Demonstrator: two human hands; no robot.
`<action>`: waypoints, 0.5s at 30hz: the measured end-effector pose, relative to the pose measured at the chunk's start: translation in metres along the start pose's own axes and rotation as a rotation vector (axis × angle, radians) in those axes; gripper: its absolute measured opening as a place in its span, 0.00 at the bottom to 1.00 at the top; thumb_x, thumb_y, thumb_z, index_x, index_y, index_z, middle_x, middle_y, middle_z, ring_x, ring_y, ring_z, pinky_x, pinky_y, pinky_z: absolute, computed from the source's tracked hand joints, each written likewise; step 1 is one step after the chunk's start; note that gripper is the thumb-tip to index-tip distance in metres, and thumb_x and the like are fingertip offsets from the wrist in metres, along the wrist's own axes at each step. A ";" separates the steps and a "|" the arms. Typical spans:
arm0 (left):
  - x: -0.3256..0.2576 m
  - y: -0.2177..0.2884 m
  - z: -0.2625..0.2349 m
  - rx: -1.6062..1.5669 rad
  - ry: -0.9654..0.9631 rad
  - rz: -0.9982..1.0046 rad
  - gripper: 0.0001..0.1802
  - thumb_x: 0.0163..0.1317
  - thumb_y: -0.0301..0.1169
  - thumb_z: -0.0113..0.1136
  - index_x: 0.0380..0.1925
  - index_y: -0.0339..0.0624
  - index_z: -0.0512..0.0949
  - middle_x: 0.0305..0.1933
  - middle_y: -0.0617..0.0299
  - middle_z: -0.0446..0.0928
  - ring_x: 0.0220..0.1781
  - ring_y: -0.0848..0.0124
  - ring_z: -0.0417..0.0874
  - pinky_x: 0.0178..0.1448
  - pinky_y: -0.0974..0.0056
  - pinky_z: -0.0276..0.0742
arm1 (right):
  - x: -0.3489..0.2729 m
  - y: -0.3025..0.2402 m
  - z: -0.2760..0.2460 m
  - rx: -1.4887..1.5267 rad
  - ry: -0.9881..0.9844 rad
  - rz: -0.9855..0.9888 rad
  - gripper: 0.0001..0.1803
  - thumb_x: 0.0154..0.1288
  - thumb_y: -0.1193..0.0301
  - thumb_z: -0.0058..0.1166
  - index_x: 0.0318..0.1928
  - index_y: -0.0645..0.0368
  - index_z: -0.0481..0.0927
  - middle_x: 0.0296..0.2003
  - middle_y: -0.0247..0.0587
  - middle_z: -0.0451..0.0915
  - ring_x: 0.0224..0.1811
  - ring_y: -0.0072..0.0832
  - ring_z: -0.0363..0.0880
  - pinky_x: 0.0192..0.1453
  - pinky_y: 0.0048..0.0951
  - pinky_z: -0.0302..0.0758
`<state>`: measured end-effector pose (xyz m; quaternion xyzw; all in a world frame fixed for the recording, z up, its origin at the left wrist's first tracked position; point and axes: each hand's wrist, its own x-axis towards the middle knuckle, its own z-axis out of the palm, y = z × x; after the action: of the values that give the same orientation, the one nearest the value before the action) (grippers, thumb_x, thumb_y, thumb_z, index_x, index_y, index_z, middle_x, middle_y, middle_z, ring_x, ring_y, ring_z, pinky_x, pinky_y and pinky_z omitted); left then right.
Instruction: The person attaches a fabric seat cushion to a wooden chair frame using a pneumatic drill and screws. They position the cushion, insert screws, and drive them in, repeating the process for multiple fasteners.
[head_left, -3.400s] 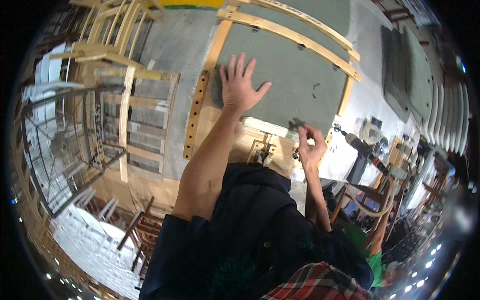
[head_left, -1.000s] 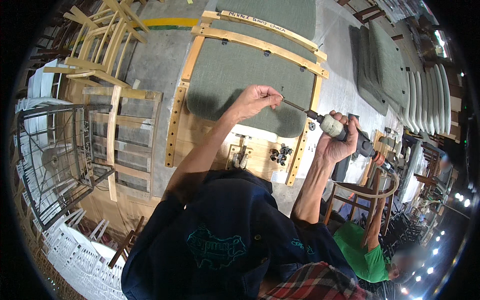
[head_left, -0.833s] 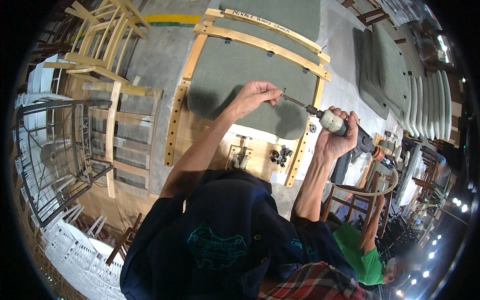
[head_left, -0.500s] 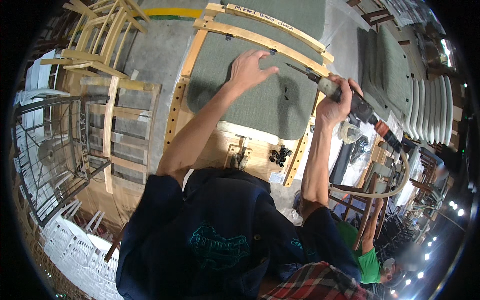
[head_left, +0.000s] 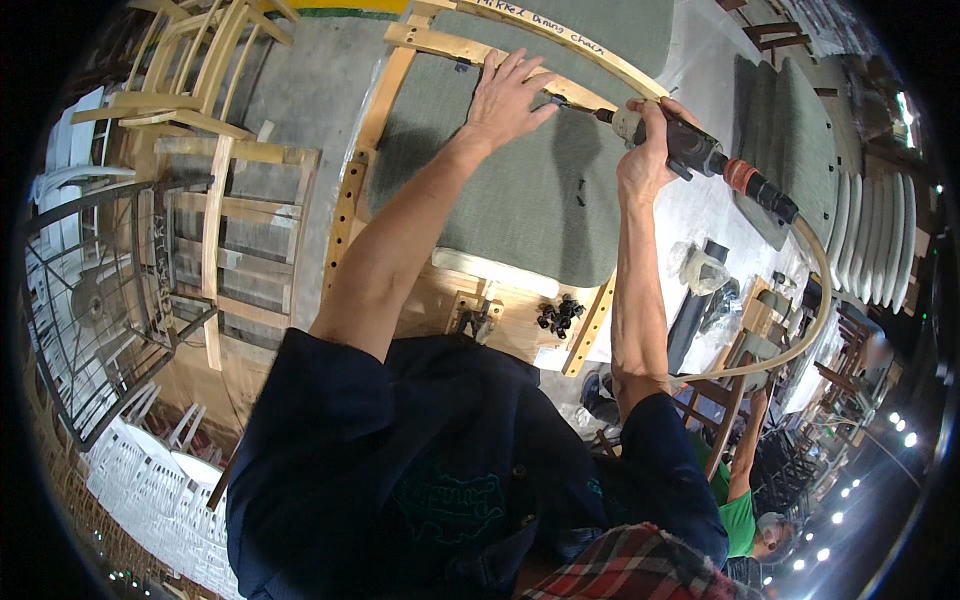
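Note:
My right hand (head_left: 648,155) grips an air screwdriver (head_left: 692,147) with an orange and black end and a pale hose (head_left: 826,290). Its bit points left and meets a small black fitting (head_left: 558,99) beside the wooden rail (head_left: 440,43). Over that rail lies my left hand (head_left: 508,103), fingers spread, the thumb close to the fitting. Beneath both hands is a grey-green fabric-covered panel (head_left: 480,205) in a wooden jig. Two small dark pieces, perhaps screws (head_left: 581,192), rest on the fabric. A pile of black plastic pieces (head_left: 560,317) sits nearer me on the board.
Pale wooden chair frames (head_left: 200,75) and a black wire rack (head_left: 95,300) stand at the left. At the right are grey padded panels (head_left: 790,140) and a row of white curved pieces (head_left: 872,240). A person in a green top (head_left: 738,520) is at lower right.
My right hand has brought the screwdriver left and up, so its bit now reaches the black fitting. My left hand has moved up onto the rail with its fingers spread.

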<state>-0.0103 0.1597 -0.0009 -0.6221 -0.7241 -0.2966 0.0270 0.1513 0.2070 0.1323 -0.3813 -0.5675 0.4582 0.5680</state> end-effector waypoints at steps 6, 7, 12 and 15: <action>0.000 0.001 -0.001 -0.020 0.005 -0.008 0.27 0.64 0.53 0.62 0.59 0.55 0.80 0.69 0.61 0.72 0.76 0.60 0.62 0.82 0.44 0.44 | 0.004 0.005 0.004 -0.106 -0.034 -0.043 0.14 0.63 0.75 0.60 0.47 0.63 0.73 0.34 0.47 0.85 0.40 0.31 0.85 0.49 0.32 0.79; 0.001 0.000 -0.001 -0.024 0.000 -0.009 0.26 0.64 0.52 0.63 0.59 0.55 0.80 0.69 0.61 0.72 0.76 0.60 0.63 0.82 0.44 0.45 | 0.005 0.004 0.006 -0.114 -0.033 -0.038 0.15 0.63 0.74 0.60 0.47 0.63 0.72 0.32 0.45 0.85 0.40 0.29 0.84 0.48 0.29 0.78; 0.009 -0.014 0.002 -0.060 0.087 0.104 0.23 0.59 0.45 0.70 0.53 0.53 0.82 0.61 0.65 0.77 0.67 0.61 0.71 0.76 0.48 0.58 | 0.015 0.001 0.023 -0.196 -0.096 -0.081 0.13 0.60 0.76 0.61 0.45 0.65 0.76 0.31 0.45 0.85 0.35 0.28 0.86 0.42 0.26 0.80; 0.017 -0.020 0.003 -0.104 0.108 0.171 0.22 0.56 0.41 0.73 0.50 0.51 0.82 0.55 0.66 0.79 0.62 0.61 0.74 0.71 0.52 0.67 | 0.026 0.003 0.033 -0.285 -0.157 -0.167 0.11 0.60 0.79 0.60 0.43 0.66 0.78 0.29 0.43 0.85 0.29 0.27 0.86 0.39 0.25 0.81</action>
<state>-0.0311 0.1749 -0.0047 -0.6654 -0.6493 -0.3635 0.0587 0.1162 0.2301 0.1391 -0.3725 -0.6989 0.3528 0.4983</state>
